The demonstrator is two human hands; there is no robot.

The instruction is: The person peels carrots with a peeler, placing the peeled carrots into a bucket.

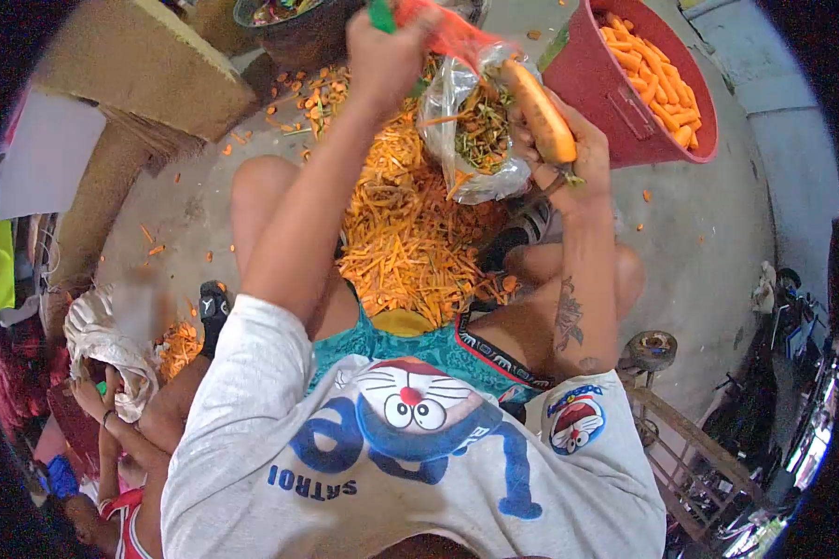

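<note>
My right hand (578, 154) is wrapped round a thick carrot (541, 112), held tilted with its stem end toward me. My left hand (387, 61), up and to the left, is closed on a green and red thing (382, 16); motion blurs it, so its kind cannot be made out. Between the hands is a clear plastic bag (452, 121) with greenish-brown scraps inside, close beside the carrot. Beneath my hands, a large heap of orange carrot peelings (405, 242) spreads over the floor between my legs.
A red bucket (615, 112) full of peeled carrots stands at the upper right. At the top left are a cardboard box (149, 65) and a dark tub (298, 37). Another person's hand (93, 399) is by a pale sack (112, 345) at left. A metal cart (690, 456) stands at right.
</note>
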